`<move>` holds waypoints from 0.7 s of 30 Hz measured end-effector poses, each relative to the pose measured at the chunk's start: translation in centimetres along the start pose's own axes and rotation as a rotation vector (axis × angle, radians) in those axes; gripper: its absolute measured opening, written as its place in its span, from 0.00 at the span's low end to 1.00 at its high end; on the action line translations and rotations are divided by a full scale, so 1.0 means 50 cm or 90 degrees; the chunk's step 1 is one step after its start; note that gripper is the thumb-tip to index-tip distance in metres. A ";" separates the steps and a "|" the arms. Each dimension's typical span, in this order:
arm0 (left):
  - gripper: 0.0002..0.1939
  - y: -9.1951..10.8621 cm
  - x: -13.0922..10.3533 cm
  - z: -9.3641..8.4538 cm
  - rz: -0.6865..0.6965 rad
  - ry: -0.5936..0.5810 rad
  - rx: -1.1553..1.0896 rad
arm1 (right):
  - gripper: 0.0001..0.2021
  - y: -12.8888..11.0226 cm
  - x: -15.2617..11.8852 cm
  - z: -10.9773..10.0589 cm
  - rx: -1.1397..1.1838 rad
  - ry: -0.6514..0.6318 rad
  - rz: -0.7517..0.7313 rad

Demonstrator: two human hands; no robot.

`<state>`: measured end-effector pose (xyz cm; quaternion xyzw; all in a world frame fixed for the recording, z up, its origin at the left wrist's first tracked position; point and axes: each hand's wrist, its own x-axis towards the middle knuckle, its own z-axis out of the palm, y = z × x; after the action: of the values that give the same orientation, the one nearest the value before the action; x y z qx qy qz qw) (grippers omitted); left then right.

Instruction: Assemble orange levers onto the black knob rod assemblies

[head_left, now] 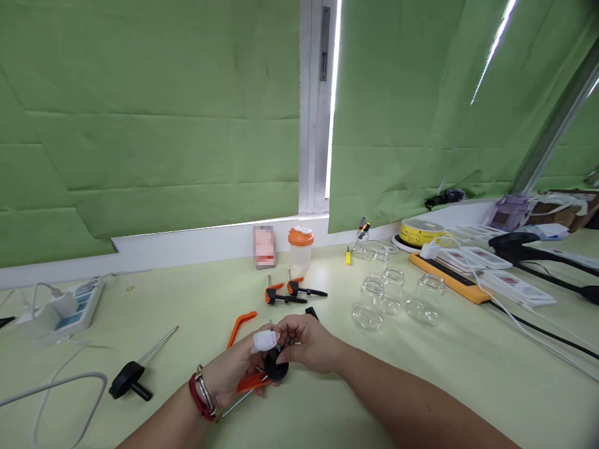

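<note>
My left hand [234, 368], with a white wrap round one digit, is closed around a partly assembled clamp. The clamp has a round black part [276, 368], an orange handle [253, 381] and a metal rod [238, 405] that points down to the left. Thumb and fingers of my right hand [304, 343] are pinched together at the top of the black part; any small piece between them is hidden. Just beyond my hands lie a loose orange handle [241, 327] and a small black piece [311, 313]. Two orange-and-black clamps [284, 299] rest farther back.
On the left are a black clamp part with a rod [131, 377], a power strip [82, 312] and cables. Several glass jars [367, 308] stand to the right, near an orange-edged board [449, 280]. An orange-lidded cup [301, 249] is by the wall.
</note>
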<state>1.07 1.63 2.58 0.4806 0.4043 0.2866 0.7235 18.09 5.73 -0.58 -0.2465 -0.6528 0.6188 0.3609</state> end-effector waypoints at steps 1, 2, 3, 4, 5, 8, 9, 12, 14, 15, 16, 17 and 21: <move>0.16 0.001 0.001 0.000 -0.002 0.003 0.000 | 0.19 -0.001 0.000 0.000 -0.006 -0.002 -0.009; 0.16 0.001 0.001 0.000 -0.003 0.004 0.000 | 0.18 -0.002 0.000 -0.001 -0.014 -0.003 -0.014; 0.15 0.002 0.001 0.001 -0.003 0.004 0.001 | 0.17 -0.001 -0.001 -0.001 -0.020 -0.002 -0.013; 0.15 0.003 0.000 0.001 -0.001 0.003 0.001 | 0.17 0.001 -0.001 -0.002 -0.023 0.002 -0.008; 0.14 0.003 0.000 0.002 0.000 0.000 0.000 | 0.17 0.003 0.000 -0.002 -0.020 0.007 0.001; 0.14 0.003 -0.001 0.002 0.000 0.005 0.003 | 0.19 0.010 0.001 -0.003 0.007 0.013 0.021; 0.15 0.002 -0.001 0.001 -0.004 0.011 0.006 | 0.19 0.010 0.001 -0.002 0.013 0.012 0.018; 0.17 0.000 -0.001 0.001 -0.010 0.025 0.012 | 0.17 0.003 0.000 -0.002 -0.011 -0.001 -0.014; 0.16 0.000 -0.001 0.002 -0.007 0.016 0.007 | 0.15 -0.005 -0.002 -0.001 -0.040 -0.006 -0.036; 0.16 0.001 -0.002 0.003 -0.006 0.012 0.006 | 0.14 -0.007 -0.002 -0.001 -0.049 -0.006 -0.045; 0.16 0.003 -0.002 0.004 -0.006 0.010 0.006 | 0.13 -0.009 -0.003 -0.001 -0.052 -0.005 -0.050; 0.16 0.004 -0.002 0.005 -0.006 0.012 0.006 | 0.13 -0.008 -0.003 -0.002 -0.051 -0.004 -0.049; 0.15 0.007 -0.001 0.007 -0.004 0.017 0.007 | 0.18 0.006 0.000 -0.002 -0.010 0.005 0.014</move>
<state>1.32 1.55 3.01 0.4797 0.4170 0.2886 0.7160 18.15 5.83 -0.90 -0.2590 -0.6534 0.6168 0.3544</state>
